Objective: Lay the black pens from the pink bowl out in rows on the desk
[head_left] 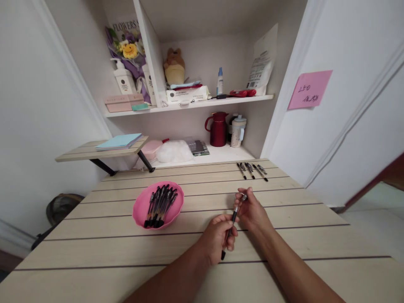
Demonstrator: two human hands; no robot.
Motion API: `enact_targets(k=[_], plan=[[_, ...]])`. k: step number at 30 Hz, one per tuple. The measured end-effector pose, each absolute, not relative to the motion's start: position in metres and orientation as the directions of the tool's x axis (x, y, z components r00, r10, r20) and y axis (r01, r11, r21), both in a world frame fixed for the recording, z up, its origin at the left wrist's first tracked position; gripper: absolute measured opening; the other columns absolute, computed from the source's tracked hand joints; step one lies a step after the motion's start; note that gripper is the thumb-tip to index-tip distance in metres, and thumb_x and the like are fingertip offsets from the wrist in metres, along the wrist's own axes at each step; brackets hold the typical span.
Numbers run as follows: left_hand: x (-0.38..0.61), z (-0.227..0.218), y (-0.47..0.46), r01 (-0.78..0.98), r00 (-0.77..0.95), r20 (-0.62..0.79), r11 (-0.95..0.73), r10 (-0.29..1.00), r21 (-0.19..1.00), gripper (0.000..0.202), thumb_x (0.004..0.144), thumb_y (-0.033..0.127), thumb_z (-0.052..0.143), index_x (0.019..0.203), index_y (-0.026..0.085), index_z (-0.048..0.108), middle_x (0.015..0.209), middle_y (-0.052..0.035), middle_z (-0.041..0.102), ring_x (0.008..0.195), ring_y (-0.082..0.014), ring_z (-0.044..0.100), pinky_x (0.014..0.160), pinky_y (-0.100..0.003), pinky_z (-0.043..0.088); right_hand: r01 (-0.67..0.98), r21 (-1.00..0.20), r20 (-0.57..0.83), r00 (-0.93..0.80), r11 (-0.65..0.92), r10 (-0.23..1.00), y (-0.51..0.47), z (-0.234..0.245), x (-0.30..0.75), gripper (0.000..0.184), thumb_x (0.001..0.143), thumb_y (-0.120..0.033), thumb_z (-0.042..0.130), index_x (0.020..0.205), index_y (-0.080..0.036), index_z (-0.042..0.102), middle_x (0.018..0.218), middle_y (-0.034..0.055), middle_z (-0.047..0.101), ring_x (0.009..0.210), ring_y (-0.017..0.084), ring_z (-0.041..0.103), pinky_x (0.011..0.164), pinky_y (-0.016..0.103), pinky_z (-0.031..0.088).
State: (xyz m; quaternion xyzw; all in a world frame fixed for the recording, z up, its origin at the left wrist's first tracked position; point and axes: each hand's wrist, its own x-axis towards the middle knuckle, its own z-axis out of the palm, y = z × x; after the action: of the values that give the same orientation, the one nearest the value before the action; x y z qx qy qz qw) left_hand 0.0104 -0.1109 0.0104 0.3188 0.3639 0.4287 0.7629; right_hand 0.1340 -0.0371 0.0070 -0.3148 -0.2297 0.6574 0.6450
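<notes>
black pen (pixel 234 216) sits gripped in my left hand (pixel 217 236), long axis seven to one o'clock, upper end just beside the small dark piece (pixel 244 197) my right hand (pixel 254 213) pinches at one o'clock.

A flat, pale beige tabletop (pixel 94 252) of wood-grain look spreads across the lower view, crossed from nine to three o'clock by thin dark lines (pixel 94 267). Taking its middle as the dial's centre, a round, bright pink bowl with a wavy rim (pixel 142 202) sits at ten o'clock, flat on its base. Near the far edge, at one o'clock, slim black pens with clear parts (pixel 249 170) lie close together, slanting from eleven toward five o'clock. Farther out between ten and eleven o'clock, a small wood-look riser shelf (pixel 83 150) stands on slanted black legs (pixel 145 160).
</notes>
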Motion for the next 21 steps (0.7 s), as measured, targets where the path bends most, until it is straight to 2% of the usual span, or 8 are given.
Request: enact_targets(k=[2,4,9,14,16,18,21], plan=[[0.011,0.011,-0.109,-0.439,0.379,-0.288,0.445,0.879,0.78,0.03,0.068,0.029,0.057,0.095,0.017,0.054,0.059,0.0039,0.05,0.037,-0.0039,0.036,0.038,-0.019,0.022,-0.684,-0.725,-0.128,0.011,-0.086,0.992,-0.033,0.002,0.137,0.033,0.074,-0.051,0.056,0.08,-0.019,0.055,0.057,-0.0053,0.047,0.038,0.005,0.036,0.033,0.017,0.03],[0.013,0.013,-0.106,-0.473,0.368,-0.318,0.47,0.874,0.745,0.028,0.069,0.031,0.058,0.093,0.018,0.054,0.059,0.0041,0.05,0.038,-0.0038,0.036,0.039,-0.018,0.022,-0.658,-0.745,-0.138,-0.012,-0.111,0.99,-0.031,-0.002,0.138,0.031,0.075,-0.049,0.056,0.079,-0.018,0.056,0.056,-0.0054,0.046,0.036,0.004,0.031,0.032,0.017,0.028],[0.018,0.02,-0.087,-0.613,0.33,-0.377,0.5,0.866,0.612,0.027,0.069,0.034,0.061,0.09,0.018,0.054,0.06,0.005,0.048,0.041,-0.0023,0.036,0.04,-0.015,0.02,-0.623,-0.772,-0.133,-0.031,-0.123,0.991,-0.03,-0.004,0.139,0.02,0.074,-0.035,0.06,0.082,-0.017,0.059,0.064,-0.0012,0.054,0.045,0.007,0.044,0.041,0.022,0.043],[0.012,0.013,-0.071,-0.697,0.327,-0.303,0.445,0.895,0.561,0.03,0.069,0.034,0.063,0.093,0.019,0.054,0.061,0.0049,0.049,0.041,-0.0026,0.036,0.039,-0.016,0.019,-0.561,-0.819,-0.117,-0.047,-0.123,0.992,-0.021,-0.004,0.142,0.025,0.064,-0.026,0.071,0.084,-0.017,0.059,0.064,-0.0004,0.057,0.051,0.008,0.051,0.046,0.02,0.043],[0.009,0.008,-0.069,-0.697,0.333,-0.277,0.433,0.902,0.571,0.029,0.07,0.034,0.063,0.093,0.018,0.054,0.061,0.0046,0.049,0.041,-0.0028,0.037,0.04,-0.016,0.019,-0.411,-0.905,-0.108,-0.039,-0.114,0.993,-0.009,-0.004,0.146,0.023,0.061,-0.027,0.072,0.077,-0.017,0.058,0.059,-0.0004,0.056,0.049,0.008,0.05,0.046,0.021,0.042],[0.007,0.005,-0.068,-0.69,0.347,-0.25,0.426,0.904,0.585,0.027,0.071,0.033,0.062,0.092,0.018,0.054,0.061,0.0042,0.05,0.041,-0.003,0.037,0.04,-0.017,0.019,-0.155,-0.985,-0.075,-0.014,-0.076,0.997,0.007,-0.004,0.151,0.021,0.063,-0.032,0.069,0.067,-0.017,0.055,0.054,0.0002,0.055,0.046,0.009,0.048,0.045,0.022,0.042],[0.007,0.004,-0.067,-0.68,0.365,-0.23,0.427,0.902,0.596,0.026,0.072,0.033,0.061,0.092,0.018,0.055,0.061,0.0035,0.051,0.04,-0.0034,0.038,0.04,-0.017,0.018,0.141,-0.99,-0.013,0.018,-0.016,1.0,0.03,-0.005,0.161,0.025,0.067,-0.038,0.061,0.056,-0.018,0.05,0.048,0.0,0.054,0.042,0.009,0.046,0.043,0.023,0.038]])
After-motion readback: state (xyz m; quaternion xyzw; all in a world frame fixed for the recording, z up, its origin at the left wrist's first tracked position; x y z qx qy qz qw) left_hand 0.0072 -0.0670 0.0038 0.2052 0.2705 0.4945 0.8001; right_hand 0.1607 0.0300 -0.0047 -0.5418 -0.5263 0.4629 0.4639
